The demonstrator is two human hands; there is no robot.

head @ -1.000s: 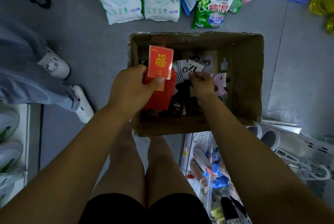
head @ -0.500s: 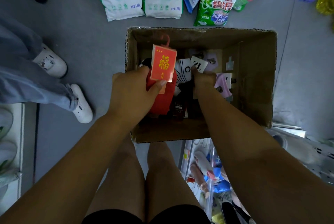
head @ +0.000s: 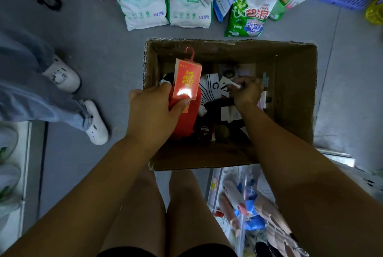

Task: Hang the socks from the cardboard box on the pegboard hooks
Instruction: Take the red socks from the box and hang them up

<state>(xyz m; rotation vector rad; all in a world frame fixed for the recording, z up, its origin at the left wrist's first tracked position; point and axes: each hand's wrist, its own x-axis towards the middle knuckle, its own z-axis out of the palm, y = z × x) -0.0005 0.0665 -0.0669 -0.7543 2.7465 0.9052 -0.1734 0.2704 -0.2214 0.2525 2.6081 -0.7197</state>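
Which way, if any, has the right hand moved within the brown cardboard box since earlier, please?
Yes: the right hand edged slightly towards the brown cardboard box's far right corner.

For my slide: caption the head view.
Left hand holds red socks; right hand pinches a white piece in the cardboard box.

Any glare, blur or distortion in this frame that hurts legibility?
Head view: a glare patch washes out the lower edge of the red sock pack in the left hand; the cardboard box interior is dim; the right hand, pinching a white tab, looks slightly soft; edges bend.
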